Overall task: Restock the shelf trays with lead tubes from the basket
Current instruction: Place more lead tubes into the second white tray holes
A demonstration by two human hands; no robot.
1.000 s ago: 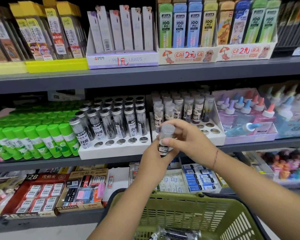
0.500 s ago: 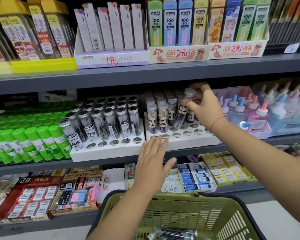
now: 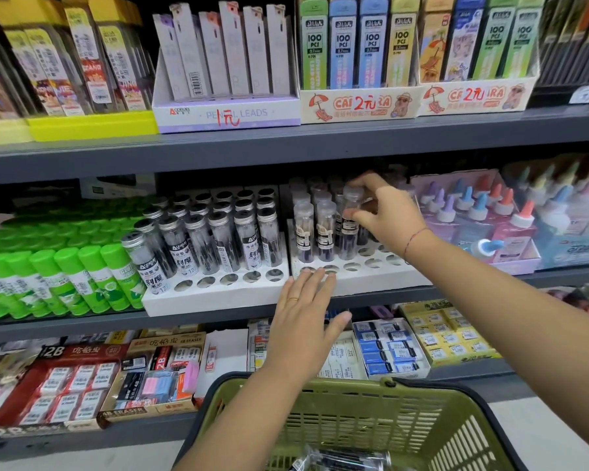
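Note:
Two white shelf trays stand on the middle shelf. The left tray (image 3: 215, 295) holds several silver-capped lead tubes (image 3: 223, 241). The right tray (image 3: 361, 277) holds clear-capped tubes and has empty holes in front. My right hand (image 3: 385, 212) grips a clear lead tube (image 3: 350, 226) standing upright in the right tray's third column. My left hand (image 3: 303, 317) is flat and open, fingertips touching the right tray's front left edge. The green basket (image 3: 354, 423) sits below, with lead tubes (image 3: 347, 460) lying in its bottom.
Green glue sticks (image 3: 82, 277) fill the shelf left of the trays. Glue bottles with coloured tips (image 3: 483, 219) stand right of them. Lead packs sit on the top shelf (image 3: 286, 137), eraser boxes (image 3: 82, 379) on the lower shelf.
My right hand carried the tube from in front of the shelf up to the right tray and stood it upright in a hole. My left hand let go and came to the tray's front edge.

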